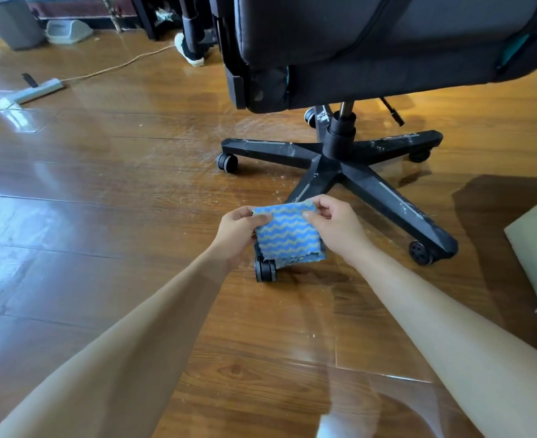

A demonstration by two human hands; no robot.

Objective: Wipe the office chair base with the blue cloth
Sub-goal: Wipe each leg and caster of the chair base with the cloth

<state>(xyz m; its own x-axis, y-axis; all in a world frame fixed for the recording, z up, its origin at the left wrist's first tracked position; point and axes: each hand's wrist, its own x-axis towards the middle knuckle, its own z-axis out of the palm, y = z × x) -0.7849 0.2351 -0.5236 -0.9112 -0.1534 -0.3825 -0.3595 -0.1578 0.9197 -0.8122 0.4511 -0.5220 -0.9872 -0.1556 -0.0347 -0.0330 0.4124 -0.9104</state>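
Both hands out front, and the cloth (287,235) is stretched between them, blue with yellow wavy stripes. Left hand (238,230) pinches its upper left corner, right hand (333,222) pinches the upper right, fingers closed on the fabric. The cloth hangs just above the near leg of the chair base (333,159), covering that leg's end, with the caster (264,270) peeking out below at 7 o'clock. The black base spreads away at 1 o'clock, its legs flecked with pale scuffs, the seat (387,42) looming above. A grey bin (11,20) stands far off at 10 o'clock on the wooden floor (102,184).
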